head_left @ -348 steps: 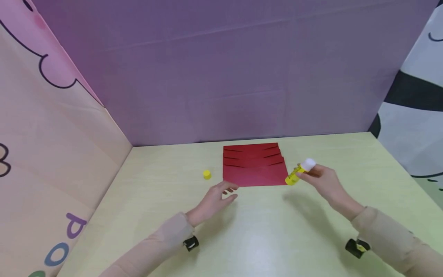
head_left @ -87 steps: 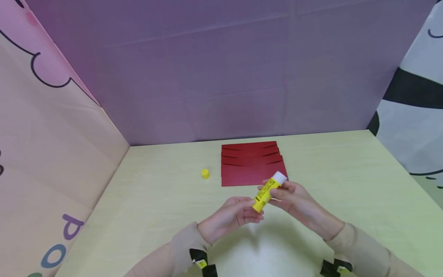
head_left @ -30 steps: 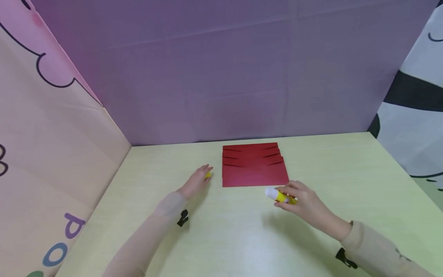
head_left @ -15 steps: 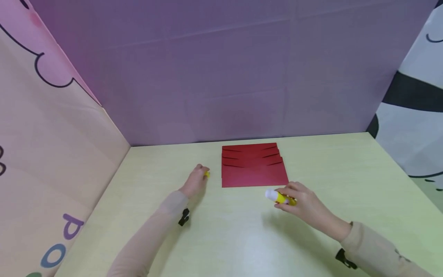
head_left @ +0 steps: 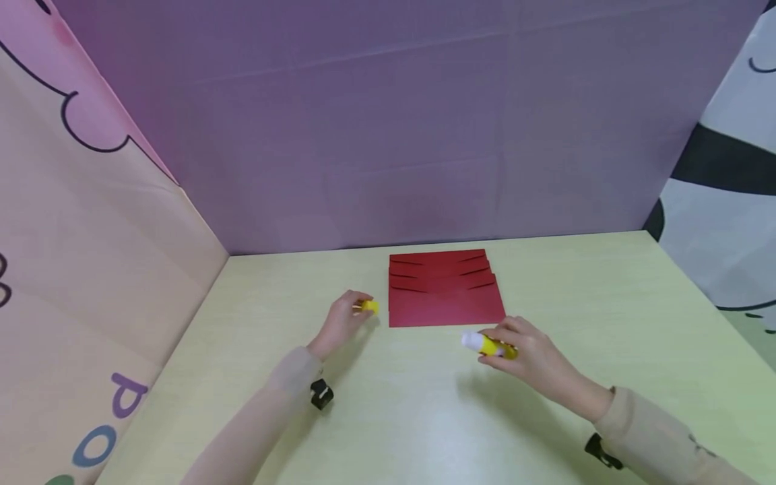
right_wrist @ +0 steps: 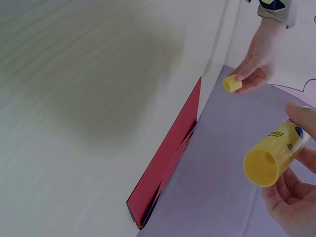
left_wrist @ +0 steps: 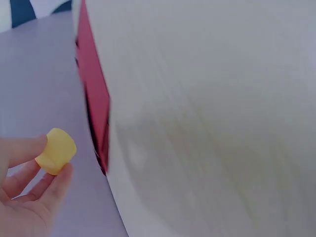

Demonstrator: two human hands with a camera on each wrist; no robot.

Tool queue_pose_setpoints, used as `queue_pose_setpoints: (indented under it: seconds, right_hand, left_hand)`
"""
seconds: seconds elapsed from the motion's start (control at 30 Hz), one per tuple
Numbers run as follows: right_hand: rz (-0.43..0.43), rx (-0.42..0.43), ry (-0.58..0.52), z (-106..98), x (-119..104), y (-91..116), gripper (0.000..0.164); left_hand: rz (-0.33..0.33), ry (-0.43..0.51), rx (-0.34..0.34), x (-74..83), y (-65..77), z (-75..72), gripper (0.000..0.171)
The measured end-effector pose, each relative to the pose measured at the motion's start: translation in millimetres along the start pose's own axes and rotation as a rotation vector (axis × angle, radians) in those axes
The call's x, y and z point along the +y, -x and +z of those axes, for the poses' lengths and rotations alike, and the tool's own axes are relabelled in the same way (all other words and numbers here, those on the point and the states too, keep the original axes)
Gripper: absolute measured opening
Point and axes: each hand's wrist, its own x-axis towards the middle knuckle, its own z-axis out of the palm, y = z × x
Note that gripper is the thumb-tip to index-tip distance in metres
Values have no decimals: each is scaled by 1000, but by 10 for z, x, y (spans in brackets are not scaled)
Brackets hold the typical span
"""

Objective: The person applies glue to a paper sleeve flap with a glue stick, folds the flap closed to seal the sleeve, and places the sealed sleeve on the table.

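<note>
Between thumb and fingertips, my left hand (head_left: pixel 339 325) pinches a small yellow glue stick cap (head_left: pixel 370 306), just left of the red envelopes (head_left: pixel 445 306). The left wrist view shows the cap (left_wrist: pixel 57 151) close up, gripped at its sides. My right hand (head_left: pixel 536 356) holds a yellow glue stick (head_left: pixel 490 344) in front of the envelopes' right corner, its white end pointing left. In the right wrist view the hollow yellow end of the glue stick (right_wrist: pixel 266 163) faces the camera. Several envelopes lie overlapped in a stack, flap edges toward the back.
The pale wooden table (head_left: pixel 424 404) runs back to a purple cloth wall (head_left: pixel 388 135). Printed panels stand at the left (head_left: pixel 91 269) and right (head_left: pixel 727 202). Both sleeves carry dark wrist cameras.
My left hand let go of the glue stick's lower end, reached left to the cap and lifted it slightly rightward. My right hand turned the glue stick so its white end points left.
</note>
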Motion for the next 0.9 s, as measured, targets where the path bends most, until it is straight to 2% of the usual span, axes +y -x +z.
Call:
queue_pose_setpoints:
  seconds: [0.2,0.33,0.67,0.9]
  right_hand:
    - [-19,11,-17,11,-9,-23,36]
    - [-29,15,-22,14,-19,-31,53]
    - [-49,11,43,4,-73,-54,60]
    - [-72,0,83,-15,-124,-77,56]
  left_hand:
    - [-58,199,-23,205,65,78,29]
    - [-71,300,-72,356,115,122,29]
    - [-87,432,-225,710,260,155,29]
    - [-60,545,-278,852,338,215,29]
